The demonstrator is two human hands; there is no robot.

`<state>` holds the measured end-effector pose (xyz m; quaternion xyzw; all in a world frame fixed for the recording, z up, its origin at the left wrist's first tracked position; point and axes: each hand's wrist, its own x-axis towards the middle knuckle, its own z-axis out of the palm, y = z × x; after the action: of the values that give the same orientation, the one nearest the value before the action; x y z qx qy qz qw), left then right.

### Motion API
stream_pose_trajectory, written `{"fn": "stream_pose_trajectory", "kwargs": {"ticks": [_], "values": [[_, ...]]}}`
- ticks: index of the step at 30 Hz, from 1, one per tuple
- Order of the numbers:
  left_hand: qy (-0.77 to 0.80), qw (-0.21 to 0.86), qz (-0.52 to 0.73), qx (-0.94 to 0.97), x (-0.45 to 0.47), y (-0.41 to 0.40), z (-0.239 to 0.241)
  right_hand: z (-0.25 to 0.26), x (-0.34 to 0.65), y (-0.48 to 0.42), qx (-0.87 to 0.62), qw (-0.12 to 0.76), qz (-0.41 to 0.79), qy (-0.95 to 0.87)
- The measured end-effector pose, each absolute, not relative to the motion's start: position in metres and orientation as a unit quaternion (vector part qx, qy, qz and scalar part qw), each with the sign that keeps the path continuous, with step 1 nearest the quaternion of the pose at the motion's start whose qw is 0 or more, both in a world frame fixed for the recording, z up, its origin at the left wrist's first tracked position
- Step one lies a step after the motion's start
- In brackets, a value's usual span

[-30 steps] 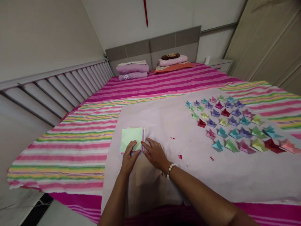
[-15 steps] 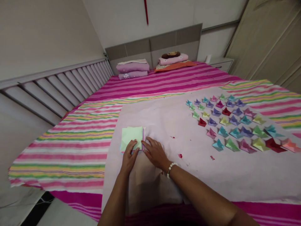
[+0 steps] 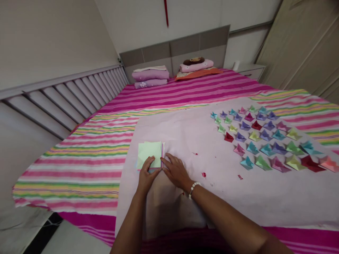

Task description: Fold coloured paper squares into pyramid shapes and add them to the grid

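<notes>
A stack of square coloured paper (image 3: 149, 153) lies on the pale sheet, a light green square on top and pink, purple and white edges showing on its right side. My left hand (image 3: 145, 175) rests at its lower edge, fingertips on the green square and thumb stretched along the near edge toward the right corner. At the right edge of the stack, my right hand (image 3: 177, 171) reaches in with fingers apart, its fingertips touching the paper edges. A beaded bracelet (image 3: 194, 189) is on the right wrist. Neither hand grips anything visibly.
Several rows of small folded paper boats (image 3: 267, 135) stand to the right. Red paper scraps (image 3: 203, 175) lie between them and my right hand. The pale sheet (image 3: 185, 127) covers part of a striped bed. Folded bedding (image 3: 150, 76) sits by the headboard; a railing (image 3: 63, 86) runs along the left.
My left thumb has swung outward along the near edge of the stack to its right corner. The right hand stays at the right edge. The view has shifted slightly.
</notes>
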<state>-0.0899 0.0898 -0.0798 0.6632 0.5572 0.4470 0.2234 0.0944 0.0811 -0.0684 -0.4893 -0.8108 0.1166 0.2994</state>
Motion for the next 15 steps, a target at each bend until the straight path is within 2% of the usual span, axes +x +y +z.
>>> {"fn": "stream_pose_trajectory", "kwargs": {"ticks": [15], "values": [[0.546, 0.212, 0.442, 0.679, -0.0936, 0.0906, -0.0813, -0.0694, 0.094, 0.0822, -0.488, 0.299, 0.114, -0.812]]}}
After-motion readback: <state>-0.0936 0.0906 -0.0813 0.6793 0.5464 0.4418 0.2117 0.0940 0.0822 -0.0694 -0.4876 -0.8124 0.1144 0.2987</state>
